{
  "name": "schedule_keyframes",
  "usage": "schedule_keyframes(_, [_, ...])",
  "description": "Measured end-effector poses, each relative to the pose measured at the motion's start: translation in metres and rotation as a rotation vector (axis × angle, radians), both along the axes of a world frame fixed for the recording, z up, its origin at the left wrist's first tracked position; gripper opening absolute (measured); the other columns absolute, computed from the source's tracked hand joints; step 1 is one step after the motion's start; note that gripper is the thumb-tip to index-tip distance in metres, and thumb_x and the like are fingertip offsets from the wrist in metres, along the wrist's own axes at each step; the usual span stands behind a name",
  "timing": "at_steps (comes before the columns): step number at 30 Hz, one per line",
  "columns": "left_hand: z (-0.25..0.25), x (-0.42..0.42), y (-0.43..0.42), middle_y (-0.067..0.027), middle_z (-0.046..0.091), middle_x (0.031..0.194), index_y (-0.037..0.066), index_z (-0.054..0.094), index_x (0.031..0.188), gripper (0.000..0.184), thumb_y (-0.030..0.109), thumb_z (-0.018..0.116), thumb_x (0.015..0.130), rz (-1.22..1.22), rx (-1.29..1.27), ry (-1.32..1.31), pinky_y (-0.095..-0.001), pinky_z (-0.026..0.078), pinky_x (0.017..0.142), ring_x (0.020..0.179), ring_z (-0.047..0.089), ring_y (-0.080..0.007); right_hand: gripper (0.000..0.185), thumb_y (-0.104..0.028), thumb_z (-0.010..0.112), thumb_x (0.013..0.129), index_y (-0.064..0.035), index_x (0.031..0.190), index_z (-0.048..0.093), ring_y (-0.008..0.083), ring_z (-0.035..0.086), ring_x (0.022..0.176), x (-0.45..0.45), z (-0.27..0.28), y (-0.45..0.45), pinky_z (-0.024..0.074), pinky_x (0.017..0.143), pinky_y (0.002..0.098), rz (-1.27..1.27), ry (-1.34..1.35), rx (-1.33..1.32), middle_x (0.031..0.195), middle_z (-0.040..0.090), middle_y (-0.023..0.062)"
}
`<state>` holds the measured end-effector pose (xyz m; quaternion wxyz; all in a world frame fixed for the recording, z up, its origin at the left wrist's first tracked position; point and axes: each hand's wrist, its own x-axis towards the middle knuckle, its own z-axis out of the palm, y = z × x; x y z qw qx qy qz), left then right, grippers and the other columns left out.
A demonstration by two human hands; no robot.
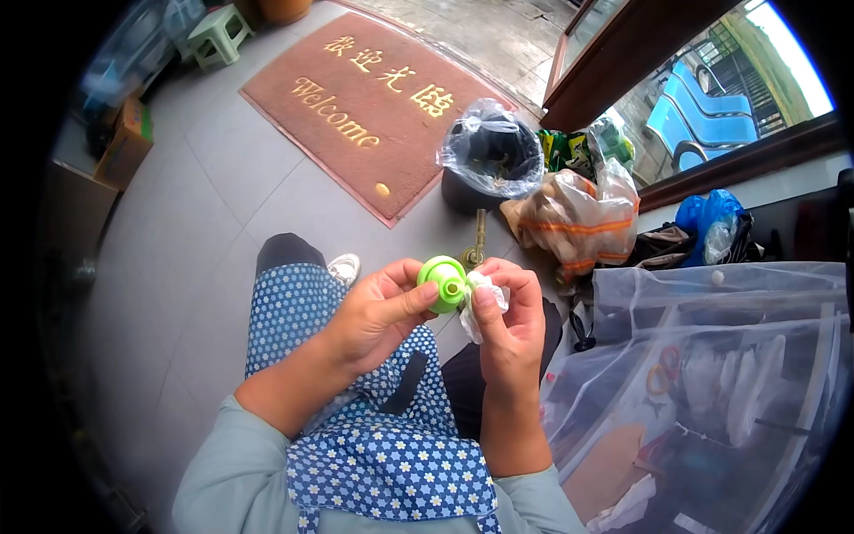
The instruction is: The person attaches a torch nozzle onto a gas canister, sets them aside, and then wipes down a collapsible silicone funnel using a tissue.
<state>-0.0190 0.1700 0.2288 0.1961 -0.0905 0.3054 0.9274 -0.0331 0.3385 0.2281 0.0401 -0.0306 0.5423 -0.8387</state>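
Over my lap, my left hand [382, 311] pinches a bright green round plastic piece [438, 271], which has a short hollow stem in its middle. My thumb lies on its front, close to the stem. Crumpled white tissue or thin cloth [476, 316] is held between the thumb and fingers of my right hand [511, 311]. The white wad is right beside the green piece, at its right edge. Just beyond my fingers, a yellowish tube-like thing [480, 233] stands upright with a rounded part at its foot; I cannot tell what it is.
A black bin [463, 191] with a clear liner stands ahead, beside a striped plastic bag [578, 218]. A brown welcome mat [342, 98] lies by the doorway. White mesh [712, 294] covers items including scissors at right. A green stool [218, 36] and cardboard box [124, 147] are at left.
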Motion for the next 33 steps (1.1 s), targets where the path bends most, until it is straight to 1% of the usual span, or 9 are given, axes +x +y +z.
schedule_keyframes(7, [-0.010, 0.001, 0.002, -0.0060, 0.067, 0.107, 0.003, 0.061, 0.109, 0.016, 0.008, 0.065, 0.094, 0.043, -0.188, 0.173, -0.0305, 0.046, 0.097, 0.104, 0.061, -0.0126, 0.023, -0.003, 0.070, 0.089, -0.0032, 0.105, 0.053, 0.0129, 0.056, 0.093, 0.003, 0.002, -0.006, 0.0478, 0.076, 0.0239, -0.066, 0.303, 0.450, 0.109, 0.055, 0.0074])
schedule_keyframes(9, [-0.011, 0.002, 0.002, -0.0057, 0.067, 0.106, 0.003, 0.061, 0.107, 0.014, 0.006, 0.065, 0.094, 0.066, -0.212, 0.244, -0.0302, 0.046, 0.097, 0.102, 0.061, -0.0117, 0.023, -0.002, 0.070, 0.088, -0.0035, 0.104, 0.053, 0.0130, 0.057, 0.091, 0.005, 0.000, -0.007, 0.0472, 0.076, 0.0227, 0.014, 0.030, 0.179, 0.110, 0.055, 0.0076])
schedule_keyframes(13, [-0.011, 0.000, -0.001, -0.0056, 0.067, 0.105, 0.003, 0.061, 0.107, 0.015, 0.005, 0.065, 0.093, 0.090, -0.173, 0.237, -0.0296, 0.048, 0.095, 0.102, 0.062, -0.0116, 0.012, -0.006, 0.059, 0.096, -0.0033, 0.108, 0.055, 0.0118, 0.054, 0.097, 0.003, -0.002, 0.002, 0.0463, 0.082, 0.0242, 0.017, 0.081, 0.031, 0.117, 0.053, 0.0094])
schedule_keyframes(18, [-0.013, -0.002, -0.004, -0.0057, 0.067, 0.105, 0.001, 0.064, 0.111, 0.017, 0.009, 0.063, 0.096, 0.047, -0.287, 0.204, -0.0286, 0.047, 0.095, 0.101, 0.061, -0.0125, 0.010, -0.004, 0.062, 0.095, -0.0015, 0.104, 0.062, 0.0113, 0.055, 0.089, -0.006, 0.017, 0.015, 0.0473, 0.074, 0.0253, -0.027, 0.175, 0.218, 0.112, 0.053, 0.0069])
schedule_keyframes(21, [-0.016, -0.002, -0.004, -0.0066, 0.065, 0.106, 0.000, 0.063, 0.110, 0.017, 0.010, 0.061, 0.097, 0.027, -0.307, 0.334, -0.0287, 0.047, 0.095, 0.101, 0.060, -0.0127, 0.005, -0.002, 0.067, 0.091, -0.0011, 0.096, 0.065, 0.0100, 0.055, 0.083, -0.014, 0.027, 0.011, 0.0467, 0.068, 0.0248, 0.097, 0.483, 0.557, 0.102, 0.056, 0.0058])
schedule_keyframes(23, [-0.011, -0.002, -0.008, -0.0069, 0.064, 0.106, -0.001, 0.063, 0.109, 0.017, 0.011, 0.060, 0.098, 0.059, -0.309, 0.383, -0.0288, 0.046, 0.094, 0.101, 0.060, -0.0130, 0.004, -0.002, 0.069, 0.088, -0.0009, 0.089, 0.066, 0.0100, 0.055, 0.082, -0.019, 0.026, 0.009, 0.0465, 0.069, 0.0241, 0.066, 0.219, 0.709, 0.096, 0.057, 0.0056])
schedule_keyframes(25, [-0.003, -0.004, -0.012, -0.0085, 0.063, 0.102, -0.001, 0.064, 0.104, 0.016, 0.014, 0.059, 0.098, 0.053, -0.222, 0.343, -0.0295, 0.047, 0.087, 0.095, 0.060, -0.0151, 0.008, -0.004, 0.068, 0.090, -0.0013, 0.096, 0.064, 0.0097, 0.055, 0.080, -0.017, -0.002, 0.014, 0.0467, 0.069, 0.0238, 0.098, 0.126, 0.526, 0.099, 0.057, 0.0052])
schedule_keyframes(27, [-0.004, -0.002, -0.015, -0.0084, 0.064, 0.103, 0.000, 0.063, 0.105, 0.017, 0.015, 0.058, 0.099, 0.020, -0.229, 0.291, -0.0298, 0.047, 0.088, 0.096, 0.060, -0.0152, 0.014, -0.009, 0.068, 0.092, -0.0022, 0.103, 0.062, 0.0081, 0.055, 0.078, -0.008, -0.002, 0.010, 0.0461, 0.067, 0.0218, 0.040, -0.069, 0.090, 0.101, 0.056, 0.0033])
schedule_keyframes(33, [-0.012, -0.007, -0.006, -0.0080, 0.064, 0.107, 0.002, 0.058, 0.112, 0.019, 0.017, 0.057, 0.100, -0.052, -0.074, 0.215, -0.0296, 0.047, 0.091, 0.099, 0.060, -0.0147, 0.017, -0.011, 0.069, 0.092, -0.0046, 0.105, 0.061, 0.0074, 0.054, 0.091, -0.007, 0.016, 0.008, 0.0439, 0.077, 0.0205, 0.202, -0.134, 0.225, 0.101, 0.059, 0.0017])
